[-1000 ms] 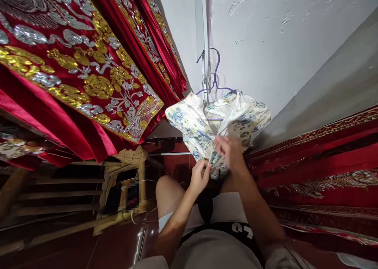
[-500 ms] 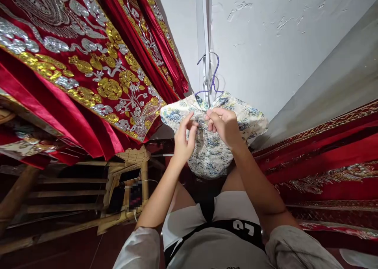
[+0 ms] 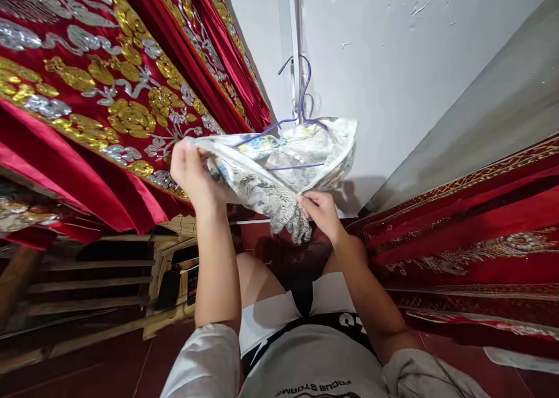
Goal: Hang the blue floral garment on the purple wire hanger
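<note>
A white floral shirt [image 3: 257, 194] with blue and yellow flowers hangs on a purple hanger [image 3: 307, 89]. Its front is pulled toward me and spread, so the pale inside and the hanger's lower bar show. My left hand [image 3: 190, 173] is closed on the shirt's left edge, drawn far out to the side. With thumb and fingers, my right hand [image 3: 321, 211] pinches the front edge low in the middle, where the cloth bunches into folds below.
Red embroidered cloths with gold and silver flowers [image 3: 131, 118] hang at the left. More red beaded fabric [image 3: 480, 235] lines the right. Behind the hanger are a white wall [image 3: 371, 66] and a pale vertical strip [image 3: 288, 25]. A bamboo chair [image 3: 152, 270] stands at lower left, with a phone [image 3: 192, 284] partly behind my arm.
Both hands were close together at the collar. My left hand has moved left with the shirt edge; my right has dropped slightly. The shirt's front is now pulled open and bunched.
</note>
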The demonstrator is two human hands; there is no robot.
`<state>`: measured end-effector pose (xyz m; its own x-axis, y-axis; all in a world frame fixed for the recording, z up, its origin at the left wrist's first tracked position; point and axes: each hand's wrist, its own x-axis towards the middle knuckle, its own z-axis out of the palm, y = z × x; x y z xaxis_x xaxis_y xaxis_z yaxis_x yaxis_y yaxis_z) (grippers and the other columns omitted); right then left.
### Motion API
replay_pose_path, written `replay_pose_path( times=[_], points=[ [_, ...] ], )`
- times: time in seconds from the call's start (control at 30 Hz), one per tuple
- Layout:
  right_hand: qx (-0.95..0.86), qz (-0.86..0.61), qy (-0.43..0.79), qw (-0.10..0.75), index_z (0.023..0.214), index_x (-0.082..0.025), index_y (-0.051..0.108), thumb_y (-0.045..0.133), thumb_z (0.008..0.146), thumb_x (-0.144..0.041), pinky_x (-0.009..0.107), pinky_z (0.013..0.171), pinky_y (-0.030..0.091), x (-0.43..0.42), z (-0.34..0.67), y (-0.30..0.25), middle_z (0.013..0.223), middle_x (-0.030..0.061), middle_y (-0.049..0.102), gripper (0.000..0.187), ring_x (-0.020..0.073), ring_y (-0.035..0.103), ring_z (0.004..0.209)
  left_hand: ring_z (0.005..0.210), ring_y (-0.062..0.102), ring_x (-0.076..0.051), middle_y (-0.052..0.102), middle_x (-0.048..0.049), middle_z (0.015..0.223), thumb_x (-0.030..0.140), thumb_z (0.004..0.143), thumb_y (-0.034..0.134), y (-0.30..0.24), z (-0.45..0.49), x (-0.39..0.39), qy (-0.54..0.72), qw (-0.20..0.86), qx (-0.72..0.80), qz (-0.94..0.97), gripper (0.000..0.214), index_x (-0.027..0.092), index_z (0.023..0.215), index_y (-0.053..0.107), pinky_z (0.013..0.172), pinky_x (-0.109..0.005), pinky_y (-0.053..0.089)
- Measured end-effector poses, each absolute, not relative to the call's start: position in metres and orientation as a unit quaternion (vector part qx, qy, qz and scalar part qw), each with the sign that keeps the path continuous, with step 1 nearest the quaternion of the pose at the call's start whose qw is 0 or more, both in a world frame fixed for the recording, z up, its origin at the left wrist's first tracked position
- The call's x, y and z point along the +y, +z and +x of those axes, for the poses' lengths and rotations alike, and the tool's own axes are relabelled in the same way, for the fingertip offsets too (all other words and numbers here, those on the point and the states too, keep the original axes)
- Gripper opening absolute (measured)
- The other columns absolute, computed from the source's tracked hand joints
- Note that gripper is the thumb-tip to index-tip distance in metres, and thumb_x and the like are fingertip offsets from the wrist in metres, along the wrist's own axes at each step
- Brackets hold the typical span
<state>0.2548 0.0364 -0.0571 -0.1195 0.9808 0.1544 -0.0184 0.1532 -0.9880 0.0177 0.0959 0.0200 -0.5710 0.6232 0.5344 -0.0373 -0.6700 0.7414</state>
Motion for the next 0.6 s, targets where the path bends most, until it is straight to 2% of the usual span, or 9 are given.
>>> replay_pose_path(
  times=[0.07,0.2,0.3,0.4,0.47,0.5,0.6],
  points=[
    [-0.552,-0.412,0.514,0.511,0.060,-0.020,0.061,0.062,0.084,-0.036,0.026,0.050,0.035,0.022,0.251,-0.059,0.046,-0.0040,0.050,0.029,0.0112,0.045,0.045,0.085,0.066,-0.014,0.064,0.0002,0.071,0.022,0.100,0.051,-0.009,0.000,0.099,0.816,0.364,0.347,0.285,0.028,0.022,0.072,0.056,0.086,-0.026,0.052],
    [-0.523,-0.421,0.534,0.515,0.061,-0.020,0.060,0.062,0.085,-0.039,0.026,0.050,0.036,0.003,0.247,-0.068,0.046,-0.0037,0.050,0.031,0.0111,0.044,0.045,0.105,0.069,-0.020,0.075,-0.0088,0.088,0.025,0.099,0.042,-0.075,0.018,0.081,0.766,0.482,0.385,0.179,0.028,0.019,0.087,0.066,0.096,-0.035,0.053],
    [-0.507,-0.454,0.528,0.508,0.060,-0.021,0.059,0.060,0.085,-0.041,0.027,0.050,0.035,-0.003,0.259,-0.082,0.047,-0.0030,0.050,0.032,0.0120,0.044,0.046,0.093,0.069,-0.018,0.074,-0.0054,0.087,0.027,0.090,0.055,-0.107,0.049,0.056,0.721,0.472,0.459,0.215,0.016,0.019,0.084,0.068,0.095,-0.033,0.051],
    [-0.552,-0.498,0.502,0.442,0.056,-0.021,0.056,0.059,0.084,-0.037,0.028,0.050,0.033,-0.004,0.279,-0.092,0.048,-0.0021,0.050,0.032,0.0124,0.044,0.047,0.086,0.066,-0.020,0.072,-0.0021,0.080,0.027,0.080,0.071,-0.112,0.063,0.032,0.545,0.471,0.536,0.441,0.012,0.017,0.075,0.068,0.091,-0.032,0.050],
    [-0.599,-0.522,0.470,0.384,0.053,-0.021,0.053,0.061,0.084,-0.038,0.028,0.051,0.030,-0.003,0.289,-0.095,0.048,-0.0020,0.049,0.036,0.0126,0.042,0.048,0.085,0.065,-0.021,0.071,-0.0025,0.080,0.033,0.083,0.072,-0.101,0.066,0.020,0.426,0.471,0.534,0.558,0.019,0.016,0.076,0.069,0.089,-0.033,0.049],
    [-0.609,-0.537,0.444,0.380,0.053,-0.021,0.052,0.061,0.086,-0.041,0.029,0.052,0.031,-0.002,0.292,-0.095,0.049,-0.0017,0.048,0.039,0.0132,0.043,0.049,0.086,0.065,-0.021,0.071,-0.0030,0.082,0.037,0.088,0.069,-0.094,0.069,0.015,0.407,0.465,0.522,0.587,0.022,0.016,0.079,0.070,0.087,-0.033,0.049],
    [-0.585,-0.547,0.386,0.458,0.063,-0.021,0.059,0.050,0.095,-0.059,0.032,0.064,0.044,0.002,0.291,-0.093,0.060,0.0027,0.058,0.050,0.0188,0.055,0.063,0.095,0.066,-0.022,0.071,-0.0054,0.093,0.041,0.098,0.059,-0.068,0.086,0.003,0.464,0.451,0.449,0.617,0.027,0.018,0.090,0.070,0.090,-0.034,0.050]
  ],
)
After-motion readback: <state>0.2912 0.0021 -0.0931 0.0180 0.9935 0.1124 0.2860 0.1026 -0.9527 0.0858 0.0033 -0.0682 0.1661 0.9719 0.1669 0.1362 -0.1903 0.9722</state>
